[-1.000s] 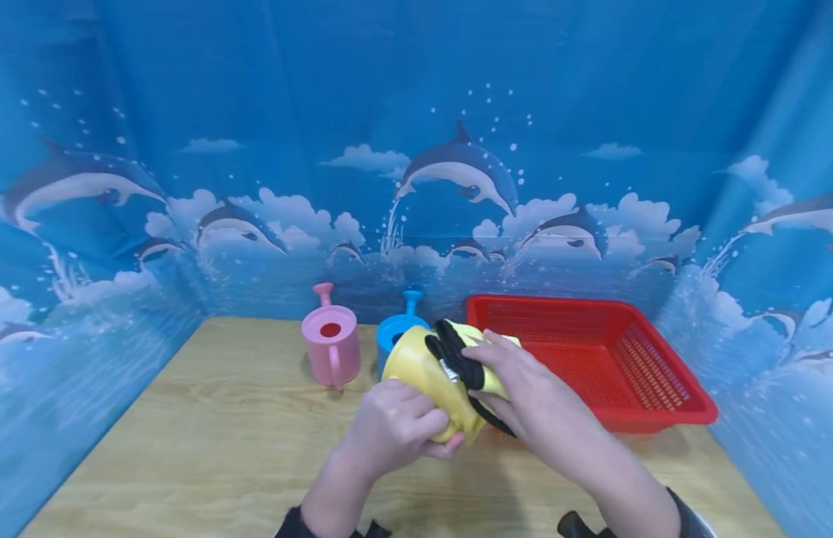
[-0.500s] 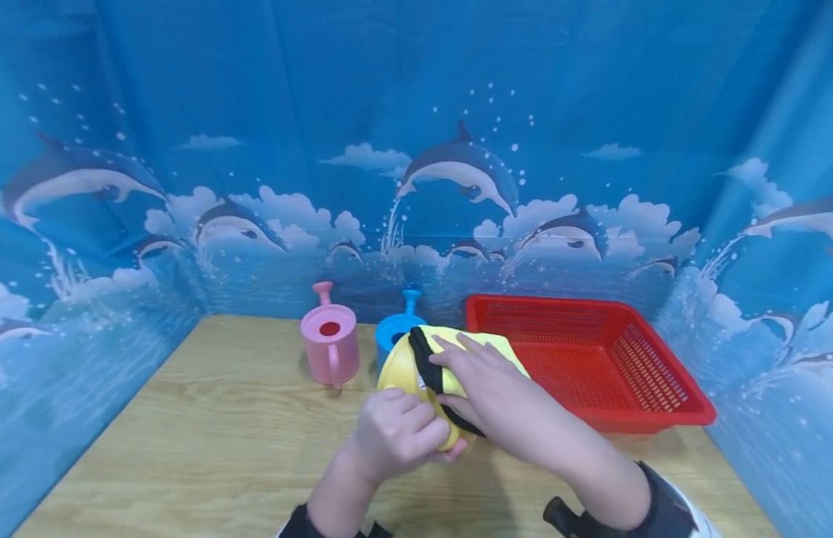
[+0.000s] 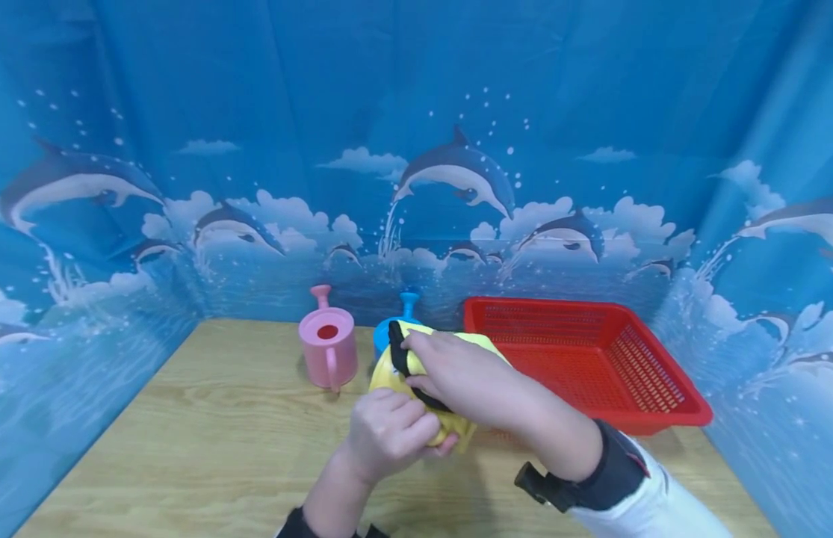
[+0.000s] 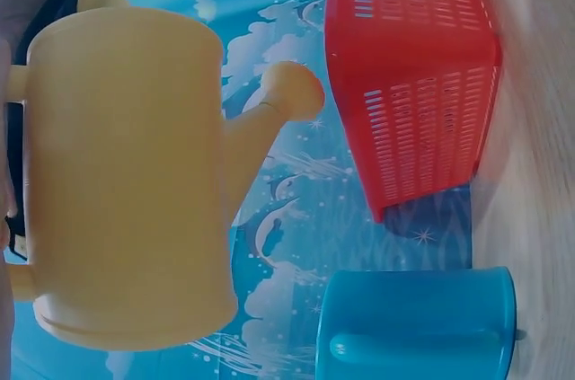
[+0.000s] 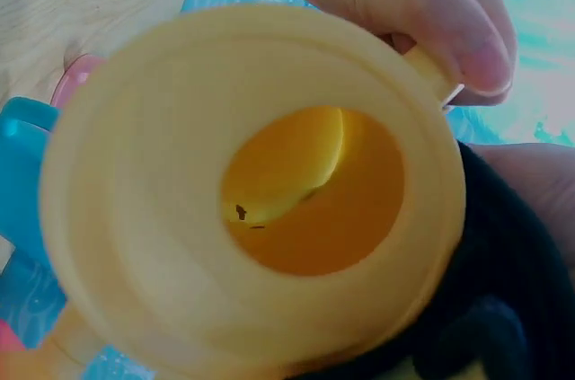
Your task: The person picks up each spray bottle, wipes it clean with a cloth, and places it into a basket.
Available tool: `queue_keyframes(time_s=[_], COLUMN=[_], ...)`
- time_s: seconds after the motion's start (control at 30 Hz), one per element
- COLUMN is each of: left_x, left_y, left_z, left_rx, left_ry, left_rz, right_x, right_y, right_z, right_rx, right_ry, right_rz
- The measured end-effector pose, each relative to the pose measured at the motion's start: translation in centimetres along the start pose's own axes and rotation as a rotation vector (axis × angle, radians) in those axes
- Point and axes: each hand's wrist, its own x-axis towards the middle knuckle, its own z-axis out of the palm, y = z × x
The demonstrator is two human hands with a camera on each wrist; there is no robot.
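My left hand (image 3: pixel 392 433) is curled round the handle of a yellow watering can (image 4: pixel 130 182), which it holds tilted above the table. My right hand (image 3: pixel 463 373) grips a yellow cloth with black edging (image 3: pixel 416 364) and presses it against the can's side. In the right wrist view the can's round top opening (image 5: pixel 314 191) faces the camera, with left-hand fingers (image 5: pixel 440 25) at the handle. The can's spout (image 4: pixel 252 142) shows in the left wrist view. Cloth and right hand cover much of the can in the head view.
A pink watering can (image 3: pixel 329 347) stands at the back of the wooden table (image 3: pixel 208 418). Beside it is a blue watering can (image 4: pixel 418 326), partly hidden in the head view. A red perforated basket (image 3: pixel 658 366) stands at the right. Behind hangs a dolphin-print curtain (image 3: pixel 308 90).
My right hand has moved left and slightly up with the cloth, across the yellow watering can. My left hand keeps its grip, and the can has turned and shifted slightly left.
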Motion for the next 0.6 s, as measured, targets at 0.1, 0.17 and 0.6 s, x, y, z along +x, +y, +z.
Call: queue_keyframes(time_s=[0.1, 0.17, 0.6], left_x=[0.0, 0.0, -0.9], left_y=[0.3, 0.4, -0.4], left_z=[0.2, 0.4, 0.0], left_rx=[-0.017, -0.029, -0.008], left_ry=[-0.009, -0.011, -0.015], left_rz=[0.013, 0.026, -0.004], right_x=[0.9, 1.4, 0.8], right_y=[-0.3, -0.5, -0.6], right_z=[0.3, 0.6, 0.2], right_rx=[-0.017, -0.029, -0.059], right_ry=[-0.035, -0.047, -0.041], right_rz=[-0.017, -0.030, -0.058])
